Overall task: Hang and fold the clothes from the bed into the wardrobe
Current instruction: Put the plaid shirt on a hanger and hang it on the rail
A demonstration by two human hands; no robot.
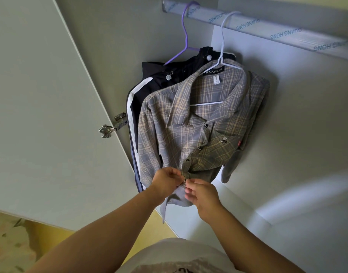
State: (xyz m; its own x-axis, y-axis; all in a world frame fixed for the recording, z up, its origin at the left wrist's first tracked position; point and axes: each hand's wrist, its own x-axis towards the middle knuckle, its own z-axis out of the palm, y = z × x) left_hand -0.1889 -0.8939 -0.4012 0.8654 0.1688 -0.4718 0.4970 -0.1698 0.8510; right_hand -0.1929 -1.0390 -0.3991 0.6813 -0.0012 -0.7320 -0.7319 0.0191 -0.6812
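wardrobe interior, pale walls, door swung open on the l, yellow floor at the bottom edge. pov looks up into it.

nearest: both hands are raised and meet at the lower front of the plaid shirt. left hand has its fingers curled on the l front edge, pinching cloth. right hand pinches the r edge w/ thumb + index right at a snap; its other fingers are loose. hands almost touch, w/ the snap between them at the fingertips. neither hand is free.

key relation: the placket is the shirt's long axis. it runs from the hands up and slightly r to the collar. snaps above the hands look done up, collar open. below the hands the hem tail hangs loose toward the camera, so any snaps left should be on the near side, down from the hands. can't see them, cloth folds over.

farther: shirt hangs on a pale hanger, hook over the rail. behind it and to the l, a dark jacket w/ white stripe on a purple hanger, same rail, touching the shirt.

my read: step = closing this snap. both hands equally near; right probably presses, left backs the cloth. shirt is already hung, so this item is nearly done. bed not in view, can't tell what's left.
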